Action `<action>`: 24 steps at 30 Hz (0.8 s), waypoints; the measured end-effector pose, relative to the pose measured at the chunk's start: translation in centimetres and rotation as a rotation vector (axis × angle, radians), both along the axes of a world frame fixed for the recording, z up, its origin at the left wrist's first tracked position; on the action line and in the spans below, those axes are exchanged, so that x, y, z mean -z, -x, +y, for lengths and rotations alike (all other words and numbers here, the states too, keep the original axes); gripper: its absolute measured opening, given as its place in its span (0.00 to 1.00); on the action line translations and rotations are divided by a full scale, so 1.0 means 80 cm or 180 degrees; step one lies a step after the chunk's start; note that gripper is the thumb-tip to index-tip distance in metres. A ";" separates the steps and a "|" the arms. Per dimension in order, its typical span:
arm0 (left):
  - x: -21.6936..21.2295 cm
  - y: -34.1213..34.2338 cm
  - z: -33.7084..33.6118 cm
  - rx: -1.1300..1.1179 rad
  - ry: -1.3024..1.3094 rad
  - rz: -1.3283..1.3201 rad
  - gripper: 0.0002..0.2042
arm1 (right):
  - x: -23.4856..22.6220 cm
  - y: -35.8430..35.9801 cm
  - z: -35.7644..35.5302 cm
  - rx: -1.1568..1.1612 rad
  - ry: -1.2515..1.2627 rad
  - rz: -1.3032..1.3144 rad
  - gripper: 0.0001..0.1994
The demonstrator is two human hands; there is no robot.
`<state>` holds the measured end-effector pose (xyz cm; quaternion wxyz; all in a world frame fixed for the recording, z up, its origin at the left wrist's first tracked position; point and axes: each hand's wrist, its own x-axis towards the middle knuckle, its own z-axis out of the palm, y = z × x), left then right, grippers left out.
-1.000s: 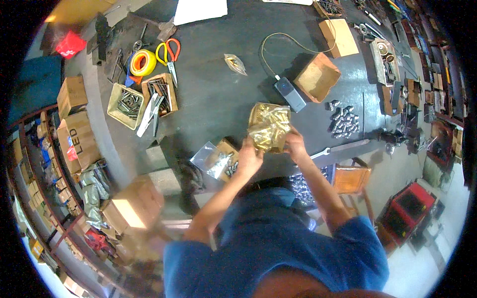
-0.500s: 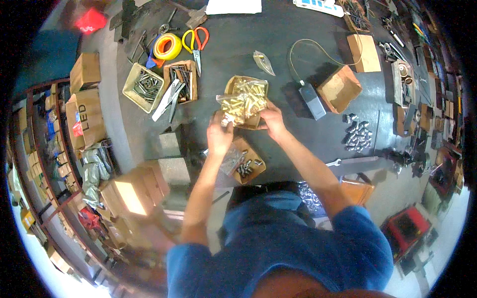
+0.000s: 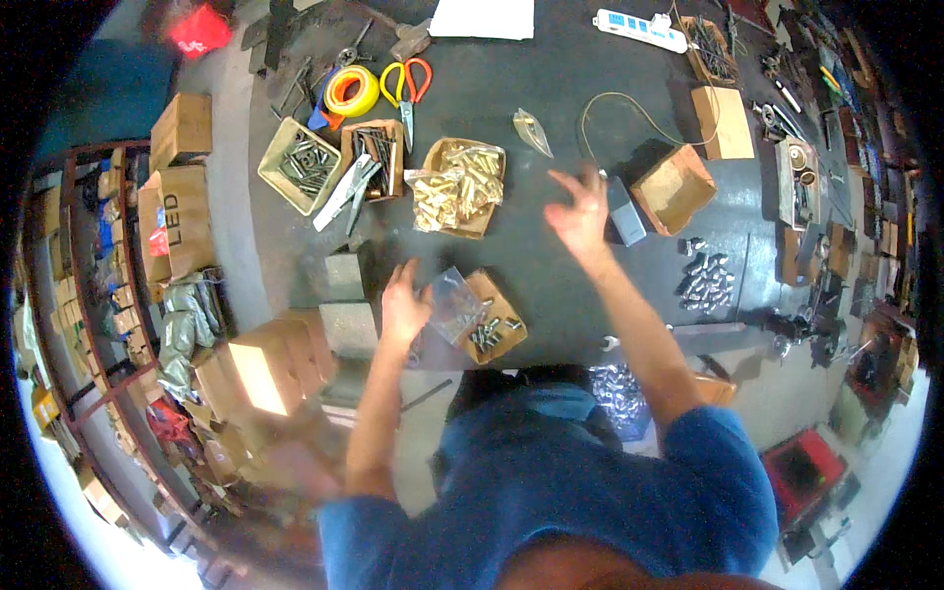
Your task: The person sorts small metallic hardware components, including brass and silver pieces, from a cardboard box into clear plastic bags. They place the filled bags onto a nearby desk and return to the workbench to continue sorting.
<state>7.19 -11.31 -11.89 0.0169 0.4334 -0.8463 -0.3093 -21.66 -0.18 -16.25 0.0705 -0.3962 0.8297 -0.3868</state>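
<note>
My left hand point(image 3: 404, 307) is over the near part of the dark table, its fingers apart and holding nothing, beside a clear plastic bag point(image 3: 453, 300). That bag lies against a small cardboard box point(image 3: 509, 346) with short silvery metal cylinders in it. My right hand point(image 3: 578, 211) is raised to the right of the middle, fingers stretched out, with nothing in it. Between the hands and farther off stands an open cardboard box point(image 3: 474, 232), filled with brass-coloured tubular pieces point(image 3: 457, 187) in clear plastic. Close to my right hand lies a grey-blue phone-like device point(image 3: 626, 212) with a cable.
At left are a tray of metal parts point(image 3: 265, 169), a box of rods point(image 3: 393, 147), scissors point(image 3: 406, 98) and yellow tape rolls point(image 3: 351, 91). An open box point(image 3: 674, 192), a pile of metal cylinders point(image 3: 706, 283) and a wrench point(image 3: 612, 343) are at right.
Both hands have let go of the box of brass pieces, which now stands farther left. My left hand has drawn back nearer to me; my right has moved right and opened.
</note>
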 end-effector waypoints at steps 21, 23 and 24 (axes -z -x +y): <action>0.026 -0.011 0.028 0.0651 -0.0129 -0.0691 0.08 | -0.051 0.060 0.002 -0.3007 -0.0796 0.0698 0.15; 0.004 -0.014 0.033 0.0707 -0.0293 -0.0632 0.08 | -0.064 0.029 0.015 -0.2680 -0.1023 0.0243 0.12; -0.004 -0.014 0.037 0.0759 -0.0372 -0.0599 0.08 | -0.057 0.022 0.017 -0.3108 -0.0699 0.0590 0.10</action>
